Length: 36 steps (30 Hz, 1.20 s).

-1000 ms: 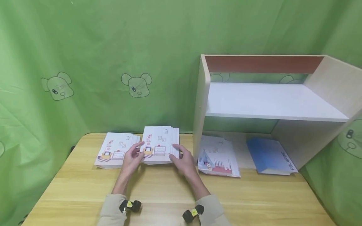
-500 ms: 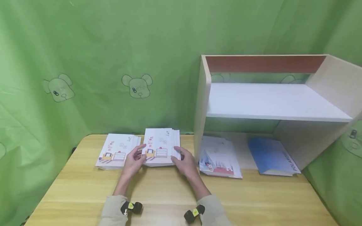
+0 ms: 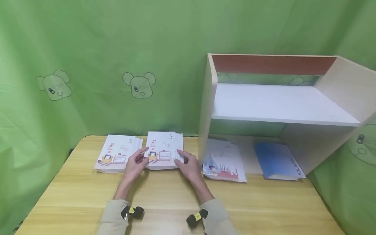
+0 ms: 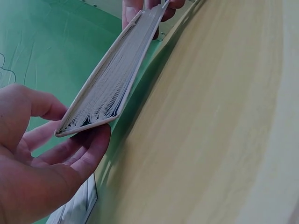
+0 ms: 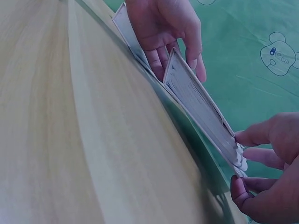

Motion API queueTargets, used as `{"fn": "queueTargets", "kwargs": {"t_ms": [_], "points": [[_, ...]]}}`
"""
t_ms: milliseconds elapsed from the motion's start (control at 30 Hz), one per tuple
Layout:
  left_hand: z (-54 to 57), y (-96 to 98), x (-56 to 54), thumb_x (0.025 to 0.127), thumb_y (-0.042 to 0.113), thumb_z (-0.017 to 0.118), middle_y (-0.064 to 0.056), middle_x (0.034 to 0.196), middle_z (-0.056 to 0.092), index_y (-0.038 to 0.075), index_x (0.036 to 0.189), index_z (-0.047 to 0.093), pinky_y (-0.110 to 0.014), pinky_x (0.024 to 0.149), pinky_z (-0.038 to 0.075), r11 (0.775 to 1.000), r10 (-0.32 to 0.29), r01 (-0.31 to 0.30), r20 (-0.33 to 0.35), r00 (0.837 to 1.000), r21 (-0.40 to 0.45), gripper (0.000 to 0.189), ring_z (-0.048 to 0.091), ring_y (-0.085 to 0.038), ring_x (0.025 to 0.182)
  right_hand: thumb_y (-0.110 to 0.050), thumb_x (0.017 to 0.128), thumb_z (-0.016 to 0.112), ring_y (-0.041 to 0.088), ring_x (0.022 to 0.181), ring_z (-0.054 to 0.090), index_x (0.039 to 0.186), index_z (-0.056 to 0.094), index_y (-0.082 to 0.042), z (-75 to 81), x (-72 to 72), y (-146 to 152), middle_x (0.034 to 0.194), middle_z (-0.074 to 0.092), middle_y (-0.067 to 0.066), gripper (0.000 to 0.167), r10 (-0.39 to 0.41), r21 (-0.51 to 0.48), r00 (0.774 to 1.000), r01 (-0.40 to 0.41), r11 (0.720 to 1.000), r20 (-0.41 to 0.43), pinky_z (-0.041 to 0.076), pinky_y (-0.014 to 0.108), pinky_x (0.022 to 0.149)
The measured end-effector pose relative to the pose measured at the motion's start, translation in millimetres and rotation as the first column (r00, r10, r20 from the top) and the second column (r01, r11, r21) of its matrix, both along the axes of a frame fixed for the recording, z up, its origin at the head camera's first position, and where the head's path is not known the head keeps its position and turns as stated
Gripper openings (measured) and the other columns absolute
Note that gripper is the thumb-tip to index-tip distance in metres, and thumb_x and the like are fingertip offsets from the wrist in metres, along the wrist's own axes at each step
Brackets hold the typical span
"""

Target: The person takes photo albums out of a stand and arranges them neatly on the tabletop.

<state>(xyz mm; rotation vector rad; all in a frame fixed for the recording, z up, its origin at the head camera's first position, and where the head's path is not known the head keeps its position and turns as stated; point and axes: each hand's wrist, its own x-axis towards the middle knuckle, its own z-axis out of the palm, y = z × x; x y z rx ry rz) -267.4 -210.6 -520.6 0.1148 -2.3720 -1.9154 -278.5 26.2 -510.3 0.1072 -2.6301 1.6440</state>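
Between both hands is a white book (image 3: 164,147) with a drawing of a yellow armchair and a cabinet on its cover. My left hand (image 3: 135,165) grips its left side, thumb above and fingers underneath in the left wrist view. On the opposite side, my right hand (image 3: 188,164) pinches the stepped edge, where page ends (image 5: 240,158) stick out past the cover. The lower page edges (image 4: 100,88) face the wrist cameras, close over the wooden table (image 4: 205,126). Left of it lies a matching white book (image 3: 114,155), partly behind my left hand.
A two-level shelf unit (image 3: 282,101) stands at the right. Under its board lie a white book with a tent picture (image 3: 223,163) and a blue book marked POLAROID (image 3: 276,160). A green curtain (image 3: 102,49) hangs behind the table.
The head view has shifted slightly. Both hands keep the same hold on the white book, which stays in nearly the same place.
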Motion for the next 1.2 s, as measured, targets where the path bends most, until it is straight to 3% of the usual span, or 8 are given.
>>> {"fn": "queueTargets", "kwargs": {"t_ms": [367,600,867,1200], "points": [[2.2,-4.6,5.3,0.098,0.003,0.061,-0.03,0.146,0.051,0.003,0.148,0.052,-0.048,0.113,0.044,0.999,0.001,0.0,0.013,1.0,-0.048,0.051,0.053,-0.044,0.132,-0.015,0.09,0.075,0.039,0.13,0.056,0.127,0.072,-0.008,-8.7,-3.2,-6,0.134,0.065,0.019,0.038,0.024,-0.01,0.999,-0.024,1.0,-0.043,0.044,0.051,0.112],[-0.1,-3.1,2.2,0.099,0.0,0.058,-0.029,0.151,0.046,0.0,0.149,0.049,-0.048,0.115,0.041,0.997,-0.037,0.037,0.007,0.999,-0.061,0.051,0.048,-0.045,0.137,-0.015,0.089,0.076,0.04,0.133,0.054,0.126,0.073,-0.01,-11.1,-3.3,-4,0.136,0.064,0.019,0.038,0.012,0.025,0.999,-0.011,1.0,-0.031,0.042,0.052,0.114],[1.2,-0.3,-0.8,0.094,-0.008,0.055,-0.031,0.153,0.042,-0.004,0.152,0.042,-0.048,0.115,0.039,0.988,-0.121,0.124,0.033,0.992,-0.088,0.059,0.045,-0.046,0.138,-0.014,0.088,0.077,0.041,0.134,0.052,0.126,0.073,-0.008,-8.8,-4.3,5,0.138,0.063,0.019,0.039,0.037,0.065,0.999,-0.036,0.997,-0.009,0.039,0.053,0.116],[5.8,-4.9,2.6,0.096,-0.005,0.058,-0.03,0.156,0.038,-0.004,0.152,0.042,-0.049,0.11,0.044,0.983,-0.12,0.125,0.046,0.992,-0.137,0.058,0.048,-0.049,0.135,-0.015,0.089,0.077,0.039,0.134,0.053,0.127,0.072,-0.008,-8.5,-4.3,4,0.139,0.062,0.018,0.039,0.056,0.097,0.998,-0.055,0.994,-0.01,0.038,0.052,0.116]]}}
